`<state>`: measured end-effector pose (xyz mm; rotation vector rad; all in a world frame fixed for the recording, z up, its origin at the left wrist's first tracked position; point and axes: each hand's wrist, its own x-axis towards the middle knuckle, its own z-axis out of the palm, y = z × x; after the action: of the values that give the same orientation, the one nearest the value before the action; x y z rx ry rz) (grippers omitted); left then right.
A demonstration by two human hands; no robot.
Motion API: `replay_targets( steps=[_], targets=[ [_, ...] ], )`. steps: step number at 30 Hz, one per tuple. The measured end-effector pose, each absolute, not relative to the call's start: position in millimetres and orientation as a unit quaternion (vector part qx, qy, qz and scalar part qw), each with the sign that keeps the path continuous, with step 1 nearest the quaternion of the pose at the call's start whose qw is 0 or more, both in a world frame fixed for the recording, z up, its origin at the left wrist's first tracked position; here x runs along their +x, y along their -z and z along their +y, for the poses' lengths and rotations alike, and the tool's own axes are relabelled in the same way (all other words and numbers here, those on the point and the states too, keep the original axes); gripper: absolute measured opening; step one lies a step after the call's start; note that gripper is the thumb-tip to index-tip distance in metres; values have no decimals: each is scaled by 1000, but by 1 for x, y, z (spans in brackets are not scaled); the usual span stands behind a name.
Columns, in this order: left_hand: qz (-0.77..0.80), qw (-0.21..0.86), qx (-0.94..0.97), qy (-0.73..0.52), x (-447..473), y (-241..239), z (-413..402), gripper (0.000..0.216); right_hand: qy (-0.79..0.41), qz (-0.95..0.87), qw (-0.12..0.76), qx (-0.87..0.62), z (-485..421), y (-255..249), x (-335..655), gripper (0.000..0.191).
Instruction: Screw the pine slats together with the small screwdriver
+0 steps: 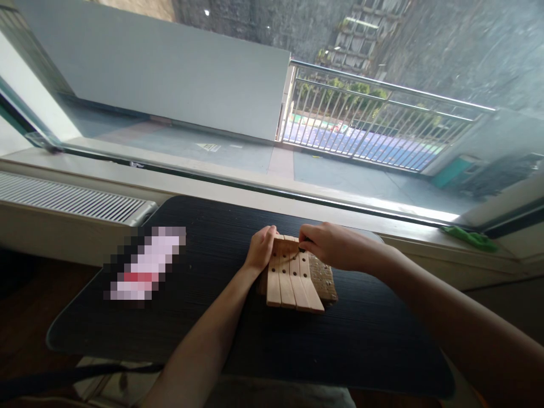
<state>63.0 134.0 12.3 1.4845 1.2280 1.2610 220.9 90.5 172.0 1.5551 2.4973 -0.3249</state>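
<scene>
A small panel of pale wooden slats (289, 292) with rows of dark round holes lies tilted on a rough brown block (323, 279), which shows at its right side. My left hand (261, 249) grips the panel's upper left edge, thumb and fingers closed on it. Over the panel's upper right, my right hand (319, 243) is closed around a thin tool with a dark handle (302, 248). The tool's slender shaft slants down and left towards the holes. Its exact kind and its tip are too small to make out.
Under the work is a dark table (204, 317) with rounded corners. A blurred-out pink and red item (148, 263) lies at its left. Behind stand a window sill (238, 192) and a radiator (76, 198). A green cloth (470, 238) rests on the sill at right.
</scene>
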Motion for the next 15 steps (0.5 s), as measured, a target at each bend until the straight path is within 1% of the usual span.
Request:
replay_targets(
  steps=[6,11,15],
  targets=[
    [487,413,584,-501,63,-11,134,42,110,832,81,538,92,-169,220,21],
    [488,413,587,-497,63,-12,133,42,94,848,94,513,90,-170,220,21],
    [488,409,589,-497,62,-13,133,41,97,843,78,523,89,-169,220,21]
  ],
)
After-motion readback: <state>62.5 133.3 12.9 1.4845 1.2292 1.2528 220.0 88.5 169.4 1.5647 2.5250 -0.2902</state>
